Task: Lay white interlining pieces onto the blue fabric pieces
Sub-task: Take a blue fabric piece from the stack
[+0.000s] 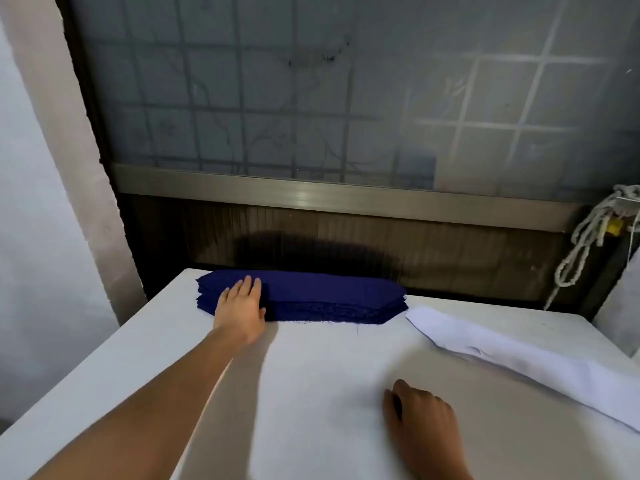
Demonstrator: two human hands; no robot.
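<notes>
Stack of dark blue fabric pieces (329,299) lies at the far edge of the white table (121,368). Left hand (240,308) rests flat on its left end, fingers straight, grasping nothing. White interlining pieces (519,358) lie just right of the stack. Right hand (420,415) rests on the table, loosely curled, empty.

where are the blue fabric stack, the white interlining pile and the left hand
blue fabric stack (329,294): head view, top layer right of the hand
white interlining pile (519,355): head view, middle of its top
left hand (240,306): head view, back of the hand
</notes>
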